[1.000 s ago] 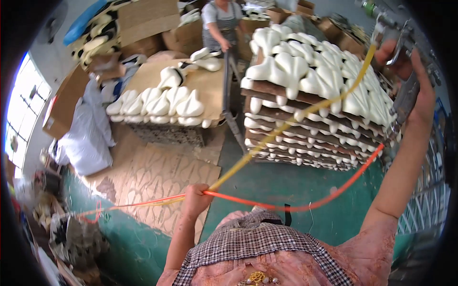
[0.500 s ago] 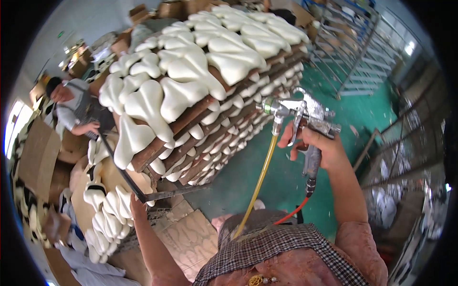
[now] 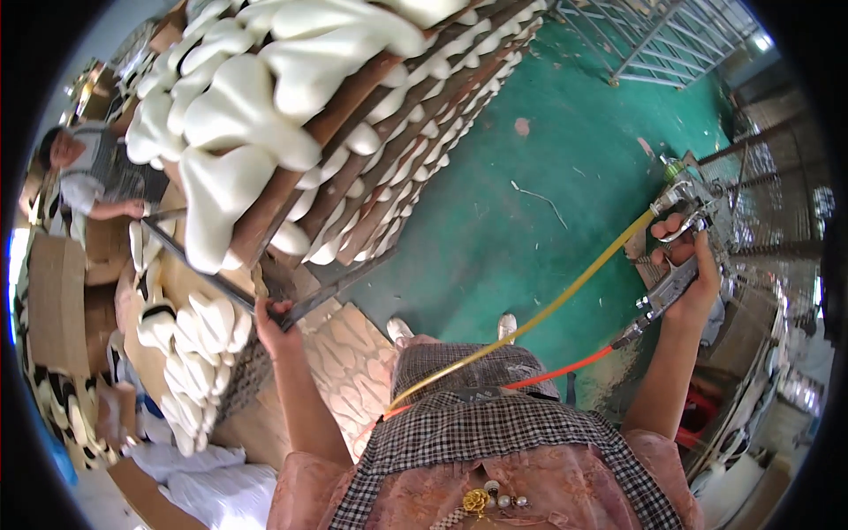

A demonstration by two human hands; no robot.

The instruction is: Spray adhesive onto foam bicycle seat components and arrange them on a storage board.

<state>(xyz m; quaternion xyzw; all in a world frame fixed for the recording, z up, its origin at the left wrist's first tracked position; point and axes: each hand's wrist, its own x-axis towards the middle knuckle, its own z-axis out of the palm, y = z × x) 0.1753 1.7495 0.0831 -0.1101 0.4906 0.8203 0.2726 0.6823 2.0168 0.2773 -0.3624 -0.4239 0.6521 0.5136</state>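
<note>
My right hand (image 3: 693,283) is wrapped round the grip of a metal spray gun (image 3: 669,290), held out at the right. A yellow hose (image 3: 548,311) and an orange hose (image 3: 565,367) run from the gun toward my waist. At the left, my left hand (image 3: 276,325) is closed round the corner of a dark metal frame (image 3: 199,276). Just beyond that corner rises a stack of brown boards (image 3: 331,97) laden with smooth white moulded pieces (image 3: 231,106), rounded and wide at one end. Across the frame, a co-worker's hand (image 3: 132,208) is on its far side.
More white pieces (image 3: 199,353) lie on a tan surface below the frame. Flattened cardboard (image 3: 344,371) covers the floor near my feet. A grey metal rack (image 3: 654,44) stands at the far right, a mesh structure (image 3: 777,194) nearer. White bags (image 3: 221,490) lie lower left.
The spray gun has swung right and down in my right hand, away from the stack. My left hand remains on the frame corner. The view has tilted downward, showing my shoes.
</note>
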